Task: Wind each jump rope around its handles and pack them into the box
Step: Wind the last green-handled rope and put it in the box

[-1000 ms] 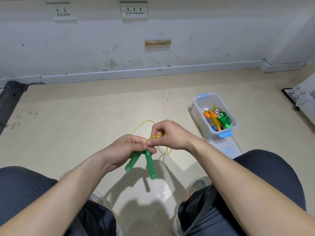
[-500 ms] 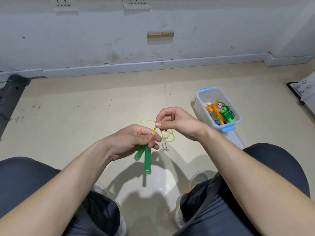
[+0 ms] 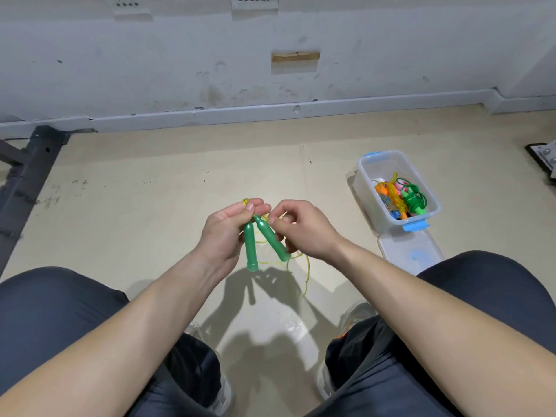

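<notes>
Beige floor [image 3: 150, 206] here, with a scuffed white wall [image 3: 150, 70] behind it. Both forearms reach out over the knees and meet mid-air above the floor. The left hand [image 3: 224, 233] has its fingers and thumb curled round the upper ends of 2 green handles [image 3: 251, 245], which splay downward. Just beside their tips, the right hand [image 3: 304, 230] pinches the yellow cord [image 3: 307, 272], and the loose loops dangle below. Well to the right sits the clear box [image 3: 365, 188] holding wound ropes [image 3: 412, 200], with its lid [image 3: 409, 254] lying beside it.
</notes>
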Motion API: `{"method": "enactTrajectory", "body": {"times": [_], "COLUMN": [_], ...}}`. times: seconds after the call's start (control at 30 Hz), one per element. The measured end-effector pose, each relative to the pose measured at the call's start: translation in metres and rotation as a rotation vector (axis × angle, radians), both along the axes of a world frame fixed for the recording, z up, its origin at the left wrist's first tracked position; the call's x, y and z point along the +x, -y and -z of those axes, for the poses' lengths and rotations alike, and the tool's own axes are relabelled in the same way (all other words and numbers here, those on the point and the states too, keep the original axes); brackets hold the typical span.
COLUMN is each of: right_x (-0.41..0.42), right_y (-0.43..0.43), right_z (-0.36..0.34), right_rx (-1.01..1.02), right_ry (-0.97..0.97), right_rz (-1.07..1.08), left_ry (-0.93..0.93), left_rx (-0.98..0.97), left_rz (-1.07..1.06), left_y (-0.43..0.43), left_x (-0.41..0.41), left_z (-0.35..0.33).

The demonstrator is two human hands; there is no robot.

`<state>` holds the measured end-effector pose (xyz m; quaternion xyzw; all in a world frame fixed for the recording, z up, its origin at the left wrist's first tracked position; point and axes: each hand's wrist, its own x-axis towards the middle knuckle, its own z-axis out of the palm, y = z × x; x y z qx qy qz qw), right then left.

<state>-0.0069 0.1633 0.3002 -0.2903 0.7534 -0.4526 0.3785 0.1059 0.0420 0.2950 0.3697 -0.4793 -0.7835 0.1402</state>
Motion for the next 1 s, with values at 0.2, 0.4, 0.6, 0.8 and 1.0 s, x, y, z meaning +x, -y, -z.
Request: {"method": "enactTrajectory", "body": {"times": [0.2,0.4,0.6,0.8,1.0], "right_x": [0.024,0.031,0.037,0.035,0.056], "right_y": [0.005,0.003,0.005,0.008,0.005], "right_z": [0.007,0.006,0.002,-0.006,-0.004], "right_rx": [0.0,-0.058,-0.067,-0.127,-0.139], "right_ry": [0.014,0.312,0.28,0.303,0.029], "right_rz": [0.064,0.042,0.051,0.067,0.118], "left_ry": [0.057,0.061,0.071,-0.007,-0.059], "left_rx": [-0.093,-0.187,-0.242,-0.22,-0.164], "left_rz": [-0.112,-0.151,-0.052,-0.029,-0.151], "left_y": [-0.004,-0.007,-0.01,0.001,0.0], "left_x": [-0.002,-0.002,-0.004,-0.003,-0.008], "left_z": [0.01,0.012,0.011,0.009,0.005]}}
